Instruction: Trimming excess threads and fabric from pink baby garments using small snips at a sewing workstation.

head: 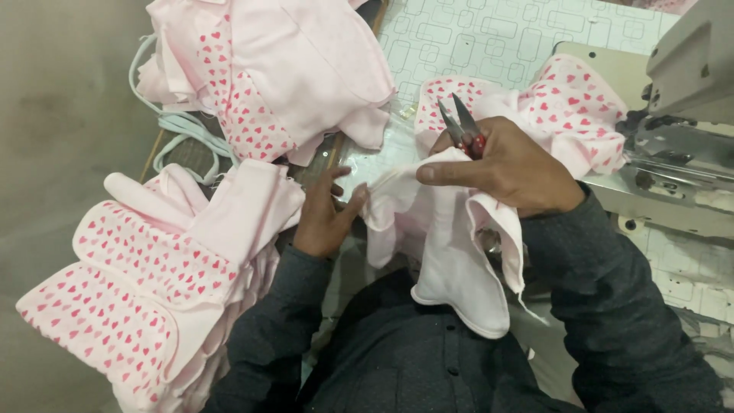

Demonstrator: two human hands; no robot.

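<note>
Now we are in the middle: our right hand (512, 164) grips snips (461, 122) and the pink garment (451, 252) at the table (489, 38) edge, our left hand (325, 218) pinches its cloth, probably trimming; stacks (145, 283) wait left.

- A dark charcoal-grey long-sleeved shirt of finely textured woven cloth (428, 367) covers the torso.
- A row of small dark round buttons (453, 370) runs down its front placket.
- The left sleeve (267, 321) reaches the wrist and ends in a plain cuff.
- The right sleeve (612, 283) is likewise full-length, creased at the elbow.
- Both hands are bare, without gloves.
</note>
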